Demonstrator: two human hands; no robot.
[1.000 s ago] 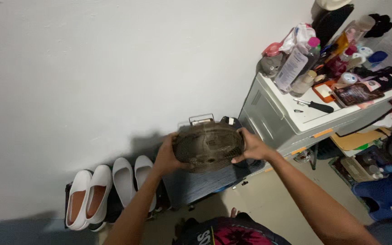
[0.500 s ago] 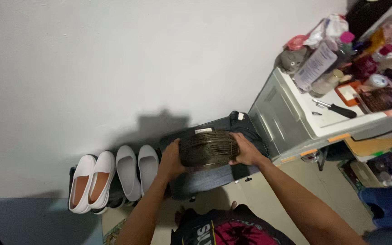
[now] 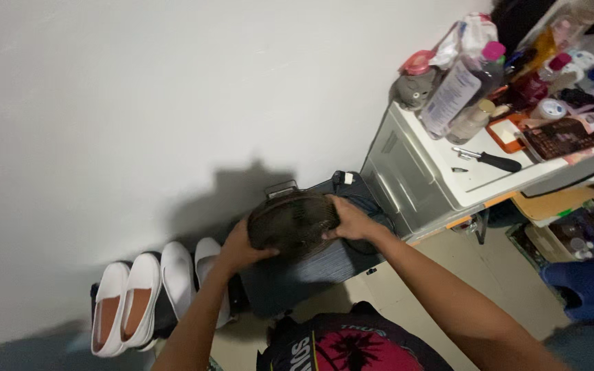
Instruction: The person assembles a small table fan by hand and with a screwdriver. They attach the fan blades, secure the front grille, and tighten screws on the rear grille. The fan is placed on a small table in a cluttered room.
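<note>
Both hands gripped a round, domed wire fan guard (image 3: 292, 223) of dark, dusty metal, holding it at its two opposite edges. The left hand (image 3: 238, 249) was curled round the lower left rim, fingers closed on the wire and thumb on top. The right hand (image 3: 347, 221) clasped the right rim, its fingers wrapped over the edge (the fingertips were hidden behind the mesh). The guard was held just above, or perhaps resting on, a dark blue hard-shell suitcase (image 3: 314, 264) that stood against the white wall (image 3: 173, 103); contact between the two could not be told from this view. The suitcase's metal pull handle (image 3: 280, 188) showed just beyond the guard's far edge.

To the left of the suitcase, two pairs of white slip-on shoes (image 3: 152, 288) lay in a row along the foot of the wall. To the right stood a pale grey metal cabinet (image 3: 414, 185), its white top crowded with things: a black-handled screwdriver (image 3: 489, 160), a tall clear plastic bottle with a pink cap (image 3: 463, 86), a small grey stuffed figure (image 3: 412, 93) and other jars and tubs too jumbled to tell apart. At the lower edge showed the person's dark printed shirt (image 3: 352, 347)
</note>
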